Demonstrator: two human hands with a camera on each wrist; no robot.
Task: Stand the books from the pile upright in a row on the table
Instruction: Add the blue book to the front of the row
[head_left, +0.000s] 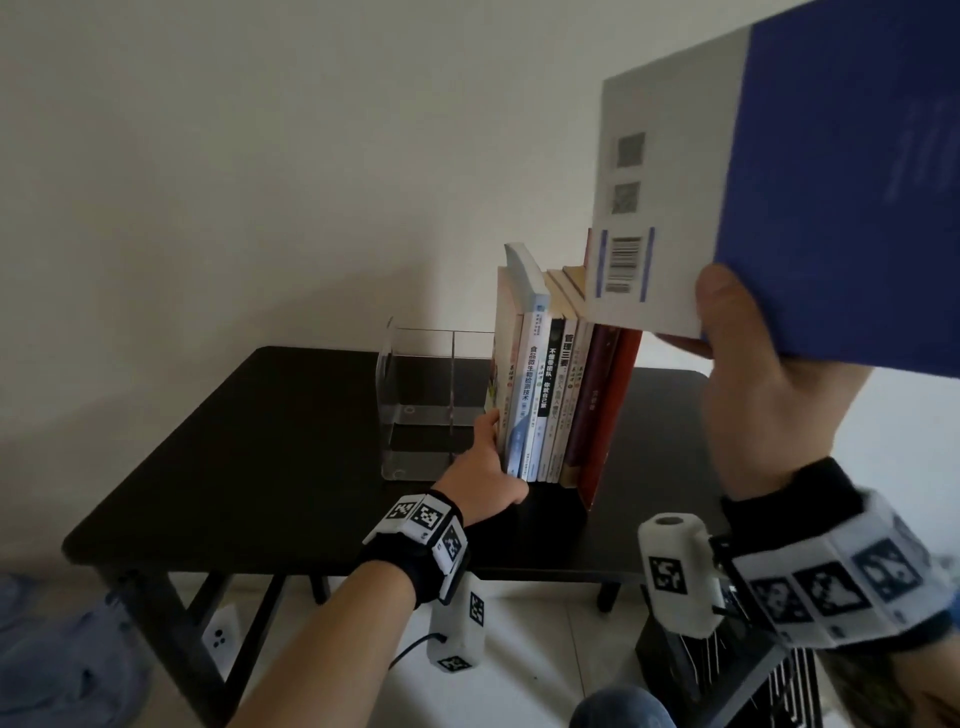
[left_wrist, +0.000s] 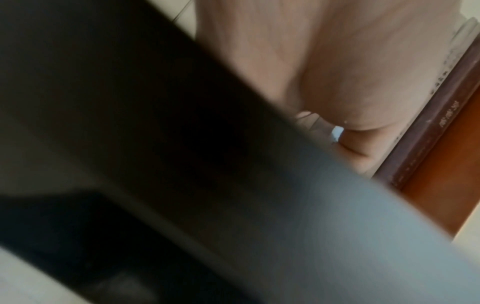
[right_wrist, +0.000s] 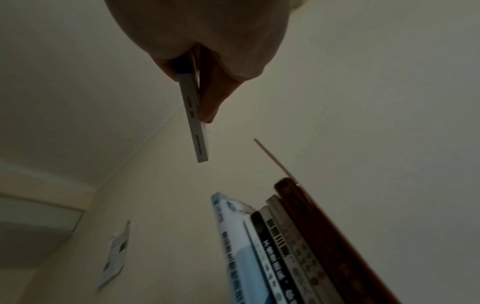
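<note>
Several books stand upright in a row (head_left: 550, 395) on the black table (head_left: 260, 441), spines facing me; the same row of books (right_wrist: 285, 246) shows from below in the right wrist view. My left hand (head_left: 485, 457) holds the row's left end, thumb across the front spines and fingers along the outermost cover. My right hand (head_left: 769, 384) holds a blue and grey book (head_left: 779, 171) high in the air, above and to the right of the row, thumb on its back cover. In the right wrist view the blue and grey book (right_wrist: 193, 115) is seen edge-on, pinched between thumb and fingers.
A clear acrylic divider rack (head_left: 431, 400) stands on the table just left of the row. A pale wall (head_left: 260, 156) rises behind the table. A dark wire stand (head_left: 727, 665) is on the floor at the lower right, by the table's front edge.
</note>
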